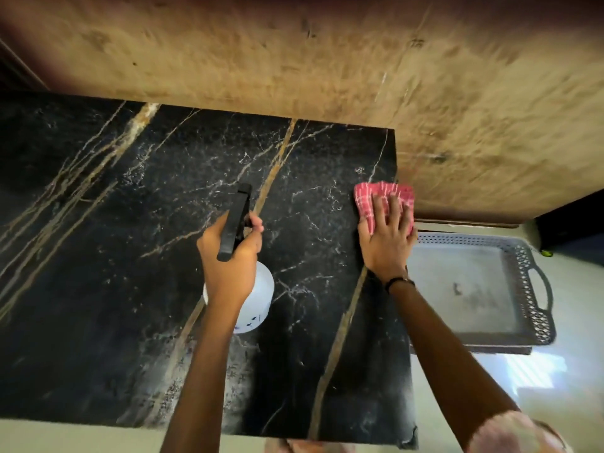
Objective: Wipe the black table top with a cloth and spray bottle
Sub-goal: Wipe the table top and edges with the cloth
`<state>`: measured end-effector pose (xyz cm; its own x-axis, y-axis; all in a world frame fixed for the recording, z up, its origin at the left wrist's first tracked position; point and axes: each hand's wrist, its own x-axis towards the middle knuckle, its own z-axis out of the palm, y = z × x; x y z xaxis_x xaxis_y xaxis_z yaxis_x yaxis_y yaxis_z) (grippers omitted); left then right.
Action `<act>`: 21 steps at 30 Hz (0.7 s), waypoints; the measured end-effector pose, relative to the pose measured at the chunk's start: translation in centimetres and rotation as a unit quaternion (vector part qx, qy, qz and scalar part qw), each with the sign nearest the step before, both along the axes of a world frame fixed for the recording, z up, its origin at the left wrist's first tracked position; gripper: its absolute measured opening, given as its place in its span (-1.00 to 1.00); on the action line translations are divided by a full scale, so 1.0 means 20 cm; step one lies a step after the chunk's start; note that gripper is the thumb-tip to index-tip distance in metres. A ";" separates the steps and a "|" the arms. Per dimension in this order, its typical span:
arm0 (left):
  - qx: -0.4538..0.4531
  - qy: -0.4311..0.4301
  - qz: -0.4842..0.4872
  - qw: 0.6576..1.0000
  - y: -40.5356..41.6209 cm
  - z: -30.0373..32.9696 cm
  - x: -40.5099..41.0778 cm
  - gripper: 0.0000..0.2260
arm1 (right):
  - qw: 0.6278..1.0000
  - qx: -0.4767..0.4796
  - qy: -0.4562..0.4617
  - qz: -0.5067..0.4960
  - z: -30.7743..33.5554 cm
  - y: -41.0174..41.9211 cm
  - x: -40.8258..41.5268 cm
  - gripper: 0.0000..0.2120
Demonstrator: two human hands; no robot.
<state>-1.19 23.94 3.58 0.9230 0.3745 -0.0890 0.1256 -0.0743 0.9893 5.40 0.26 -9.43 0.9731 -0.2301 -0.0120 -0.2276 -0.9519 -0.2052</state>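
Note:
The black marble table top point(130, 256) with gold and white veins fills the middle of the head view. My left hand point(230, 259) grips a spray bottle point(258, 299) by its black trigger head, nozzle pointing away from me; the white body hangs below my palm above the table. My right hand point(387, 240) lies flat, fingers spread, pressing a folded red and white checked cloth point(366, 197) onto the table at its far right edge.
A brown wall point(327, 60) runs along the table's far side. Right of the table, lower down, a grey plastic tray point(536, 315) with a perforated rim and handle rests on a dark board. Pale floor lies beyond the near and right edges.

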 end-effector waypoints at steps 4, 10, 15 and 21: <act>0.002 0.003 -0.046 0.999 -0.17 0.02 -0.02 -0.88 | 0.999 0.021 0.021 0.016 0.00 -0.04 -0.01 -0.41; 0.074 0.032 -0.134 0.988 -0.45 -0.07 0.03 -0.92 | 0.997 0.074 0.027 0.022 -0.02 -0.10 0.29 -0.39; 0.138 0.041 -0.136 0.980 -0.65 -0.20 0.07 -0.93 | 0.983 0.178 0.030 0.029 -0.03 -0.19 0.58 -0.32; 0.195 0.044 -0.129 0.971 -0.84 -0.25 0.09 -0.88 | 0.960 0.268 -0.001 0.078 -0.06 -0.31 0.40 -0.39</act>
